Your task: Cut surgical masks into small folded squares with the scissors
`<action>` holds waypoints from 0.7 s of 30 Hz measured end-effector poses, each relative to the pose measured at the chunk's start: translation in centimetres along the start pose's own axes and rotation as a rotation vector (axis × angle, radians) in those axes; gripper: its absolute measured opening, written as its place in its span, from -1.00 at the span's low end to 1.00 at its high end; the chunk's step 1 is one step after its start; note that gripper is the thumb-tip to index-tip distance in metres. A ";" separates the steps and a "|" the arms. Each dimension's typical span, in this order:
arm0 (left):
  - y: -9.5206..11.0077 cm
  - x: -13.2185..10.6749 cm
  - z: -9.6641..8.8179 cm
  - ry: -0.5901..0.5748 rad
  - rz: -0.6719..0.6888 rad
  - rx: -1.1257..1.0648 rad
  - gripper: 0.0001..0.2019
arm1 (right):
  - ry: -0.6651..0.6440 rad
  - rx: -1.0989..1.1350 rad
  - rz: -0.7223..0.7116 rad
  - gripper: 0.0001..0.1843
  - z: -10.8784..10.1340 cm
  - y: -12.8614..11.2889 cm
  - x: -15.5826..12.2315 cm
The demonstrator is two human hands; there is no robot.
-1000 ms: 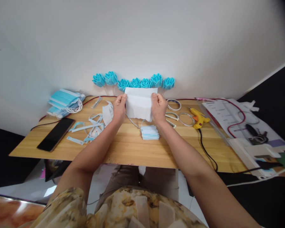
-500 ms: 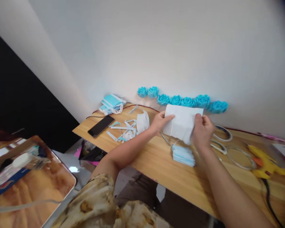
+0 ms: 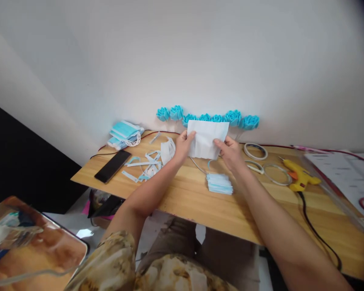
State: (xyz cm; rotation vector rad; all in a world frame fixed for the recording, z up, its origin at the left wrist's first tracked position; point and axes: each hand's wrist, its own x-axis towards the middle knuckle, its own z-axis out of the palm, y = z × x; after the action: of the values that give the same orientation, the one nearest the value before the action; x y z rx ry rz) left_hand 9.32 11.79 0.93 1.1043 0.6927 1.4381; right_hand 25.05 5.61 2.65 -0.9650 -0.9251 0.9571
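Note:
Between both hands I hold up a white sheet of face-mask fabric (image 3: 206,139), opened out and roughly upright over the table. My left hand (image 3: 183,144) is closed on its left edge, thumb across the front. My right hand (image 3: 231,153) pinches the lower right edge with thumb and fingers. Just below the sheet lies a small stack of pale blue pleated mask pieces (image 3: 219,184). Behind it, a row of blue fabric flowers (image 3: 176,112) stands against the wall, some partly covered by the sheet. Cut mask strips (image 3: 147,165) lie left of my left forearm, beside a crumpled white piece (image 3: 168,150).
On the wooden table (image 3: 182,198), a phone (image 3: 113,166) and a pile of blue masks with ear loops (image 3: 124,132) are at the left. Tape rolls (image 3: 255,151) and a yellow glue gun (image 3: 301,177) with a black cord lie right. A cluttered tray (image 3: 63,242) stands lower left.
The camera view has turned to the right, so the table's things appear further left. The sheet's lower right corner, which hung down before, is now drawn flatter between my hands.

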 end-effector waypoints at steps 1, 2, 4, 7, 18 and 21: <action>0.0 0.1 -0.1 0.000 0.011 0.010 -0.65 | -0.023 0.003 -0.001 -0.53 0.1 -0.1 -0.1; -0.1 0.1 -0.1 0.002 0.026 0.022 -0.66 | -0.042 0.005 0.003 -0.53 0.1 -0.2 -0.1; -0.3 0.2 -0.2 0.022 0.064 0.060 -0.66 | -0.049 0.009 0.020 -0.52 0.2 -0.2 -0.2; -0.7 0.4 -0.2 0.046 0.092 0.115 -0.63 | 0.028 0.009 0.052 -0.51 0.0 0.2 -0.1; -0.9 0.7 0.2 -0.128 0.033 0.196 -0.32 | 0.124 0.057 0.062 -0.40 -0.4 0.4 0.9; -0.7 0.4 0.2 -0.097 0.074 0.309 -0.37 | 0.116 0.020 0.118 -0.38 -0.2 0.4 0.8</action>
State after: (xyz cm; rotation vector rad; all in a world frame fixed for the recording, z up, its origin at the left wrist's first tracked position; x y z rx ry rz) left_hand 9.80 12.24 0.51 1.4418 0.8305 1.3576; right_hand 25.41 6.44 2.35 -1.0562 -0.7672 0.9969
